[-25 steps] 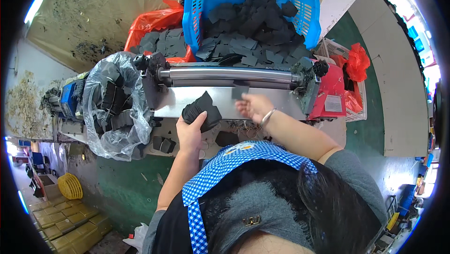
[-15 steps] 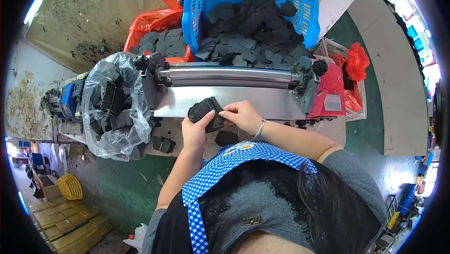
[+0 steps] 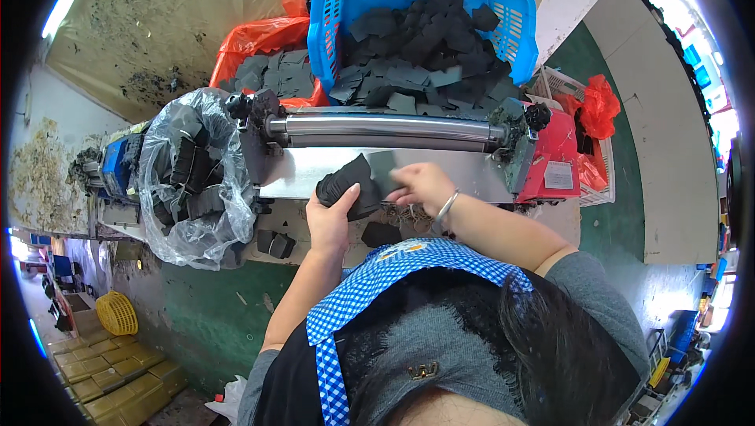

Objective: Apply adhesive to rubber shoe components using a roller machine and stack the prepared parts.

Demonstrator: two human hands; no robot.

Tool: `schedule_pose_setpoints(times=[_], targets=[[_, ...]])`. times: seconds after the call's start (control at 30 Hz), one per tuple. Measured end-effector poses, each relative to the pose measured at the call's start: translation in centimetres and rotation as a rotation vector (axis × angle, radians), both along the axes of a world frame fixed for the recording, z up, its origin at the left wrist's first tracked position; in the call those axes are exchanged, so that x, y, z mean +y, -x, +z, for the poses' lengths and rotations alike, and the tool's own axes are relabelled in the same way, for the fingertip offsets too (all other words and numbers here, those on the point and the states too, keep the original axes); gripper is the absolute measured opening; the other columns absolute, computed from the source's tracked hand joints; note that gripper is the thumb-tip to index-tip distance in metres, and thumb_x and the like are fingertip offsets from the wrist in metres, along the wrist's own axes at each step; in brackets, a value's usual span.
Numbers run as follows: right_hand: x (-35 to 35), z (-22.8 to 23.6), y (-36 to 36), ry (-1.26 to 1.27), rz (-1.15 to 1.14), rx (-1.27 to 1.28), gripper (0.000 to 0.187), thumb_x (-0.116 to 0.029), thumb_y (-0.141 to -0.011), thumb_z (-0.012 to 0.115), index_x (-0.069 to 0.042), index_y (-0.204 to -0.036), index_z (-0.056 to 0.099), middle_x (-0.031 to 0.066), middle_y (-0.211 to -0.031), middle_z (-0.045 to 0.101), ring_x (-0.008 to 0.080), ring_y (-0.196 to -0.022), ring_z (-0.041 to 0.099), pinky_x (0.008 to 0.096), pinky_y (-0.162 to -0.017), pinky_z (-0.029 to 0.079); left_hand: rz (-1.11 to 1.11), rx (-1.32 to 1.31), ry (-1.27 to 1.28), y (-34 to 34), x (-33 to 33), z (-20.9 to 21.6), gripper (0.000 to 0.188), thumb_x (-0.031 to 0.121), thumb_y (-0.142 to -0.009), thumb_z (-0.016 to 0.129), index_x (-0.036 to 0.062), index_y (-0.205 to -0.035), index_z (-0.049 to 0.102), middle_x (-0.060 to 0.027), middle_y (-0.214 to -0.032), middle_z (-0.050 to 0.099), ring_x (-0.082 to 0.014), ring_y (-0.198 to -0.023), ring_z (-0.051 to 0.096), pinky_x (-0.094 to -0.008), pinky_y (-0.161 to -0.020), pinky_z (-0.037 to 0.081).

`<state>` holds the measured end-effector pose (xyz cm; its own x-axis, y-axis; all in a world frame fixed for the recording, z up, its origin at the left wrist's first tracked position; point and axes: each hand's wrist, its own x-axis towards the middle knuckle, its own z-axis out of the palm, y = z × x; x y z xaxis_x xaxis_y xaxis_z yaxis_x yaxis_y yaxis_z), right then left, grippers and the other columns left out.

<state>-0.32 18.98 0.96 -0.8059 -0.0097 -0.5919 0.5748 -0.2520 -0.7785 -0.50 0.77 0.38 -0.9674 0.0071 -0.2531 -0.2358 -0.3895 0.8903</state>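
Observation:
My left hand (image 3: 329,218) is wrapped round a thick stack of thin black sheets (image 3: 346,189), thumb on top. Just to its right, my right hand (image 3: 425,187) pinches one dark grey sheet (image 3: 383,173) by its edge, apart from the stack and slightly blurred. Both hands are over the near side of a shiny metal plate (image 3: 464,170). Behind the plate runs a steel roller (image 3: 385,125) between two dirty end brackets. A black piece (image 3: 381,233) lies on the ledge below my hands.
Beyond the roller stands a blue basket (image 3: 318,29) heaped with black sheets. Left of it is a red bag (image 3: 255,37) of sheets. A clear plastic bag (image 3: 189,237) with black bundles sits at the machine's left. The red machine end (image 3: 550,151) and a white crate (image 3: 605,182) are at the right.
My right hand has moved right, away from the stack, drawing a single sheet off it. My left hand keeps the stack in nearly the same place.

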Motion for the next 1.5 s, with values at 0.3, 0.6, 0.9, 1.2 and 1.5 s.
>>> schedule_pose_setpoints(times=[0.3, 0.6, 0.9, 1.2, 1.5], targets=[[-2.1, 1.4, -1.9, -0.626, 0.368, 0.626, 0.026, -0.022, -0.084, 0.064, 0.002, -0.095, 0.063, 0.0097, -0.083, 0.066, 0.0135, -0.065, 0.062, 0.0232, -0.057, 0.049, -0.031, -0.027, 0.045, -0.3, 0.8, 0.1, 0.025, 0.002, -0.075, 0.071, -0.0030, -0.097, 0.059, -0.0098, -0.090, 0.063, -0.0146, -0.075, 0.061, -0.0283, -0.069, 0.052], [2.9, -2.6, 1.5, 0.033, -0.304, -0.039, 0.027, -0.025, -0.085, 0.061, -0.002, -0.098, 0.062, 0.0089, -0.078, 0.064, 0.0158, -0.060, 0.062, 0.0265, -0.056, 0.050, -0.010, -0.124, -0.074, -0.1, -0.3, 0.2, 0.021, 0.007, -0.081, 0.063, -0.0032, -0.099, 0.060, -0.0098, -0.090, 0.064, -0.0175, -0.079, 0.063, -0.0310, -0.071, 0.052], [-2.2, 1.0, -2.0, -0.642, 0.286, 0.751, 0.035, -0.021, -0.072, 0.074, 0.000, -0.098, 0.064, 0.0125, -0.087, 0.062, 0.0214, -0.073, 0.063, 0.0316, -0.068, 0.051, -0.035, -0.087, -0.014, -0.5, 0.4, 1.2, 0.025, 0.000, -0.073, 0.072, -0.0045, -0.094, 0.060, -0.0104, -0.088, 0.064, -0.0156, -0.074, 0.063, -0.0292, -0.068, 0.053], [1.9, -2.2, 1.1, 0.027, -0.071, -0.101, 0.028, -0.026, -0.092, 0.054, 0.001, -0.097, 0.058, 0.0109, -0.077, 0.063, 0.0151, -0.063, 0.062, 0.0229, -0.053, 0.050, 0.061, 0.012, 0.089, 0.2, -1.7, -0.5, 0.023, 0.005, -0.078, 0.070, -0.0046, -0.097, 0.060, -0.0089, -0.090, 0.064, -0.0138, -0.078, 0.061, -0.0264, -0.074, 0.050], [-2.5, 0.4, -1.6, -0.729, 0.316, 0.743, 0.034, -0.028, -0.077, 0.070, 0.000, -0.095, 0.065, 0.0126, -0.080, 0.063, 0.0194, -0.070, 0.063, 0.0342, -0.066, 0.050, -0.054, -0.025, 0.077, -0.5, 0.0, 0.4, 0.022, 0.003, -0.076, 0.070, -0.0029, -0.095, 0.060, -0.0077, -0.088, 0.063, -0.0127, -0.075, 0.060, -0.0258, -0.069, 0.050]])
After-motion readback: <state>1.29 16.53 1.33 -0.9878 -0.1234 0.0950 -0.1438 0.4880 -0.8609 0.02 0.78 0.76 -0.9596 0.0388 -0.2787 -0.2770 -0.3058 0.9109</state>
